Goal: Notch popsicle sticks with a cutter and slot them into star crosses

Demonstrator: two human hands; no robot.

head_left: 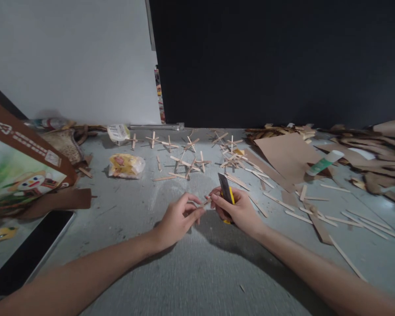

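Between the fingertips of my left hand [181,218] is one end of a short wooden stick piece [205,202]. The fingertips of my right hand [238,210] meet its other end. That same right hand also grips a yellow-and-black utility knife [227,191], its dark blade pointing up and away from me. Beyond both hands, several craft sticks joined into crosses [191,144] stand and lie on the grey surface [145,281]. Loose craft sticks [311,217] are scattered to the right.
A black phone [29,252] and a printed carton [26,153] are at left. A yellow snack packet [125,166] lies past my left hand. Brown cardboard [288,156] and a green-and-white glue stick [324,163] lie at right. A black panel [276,61] rises behind.
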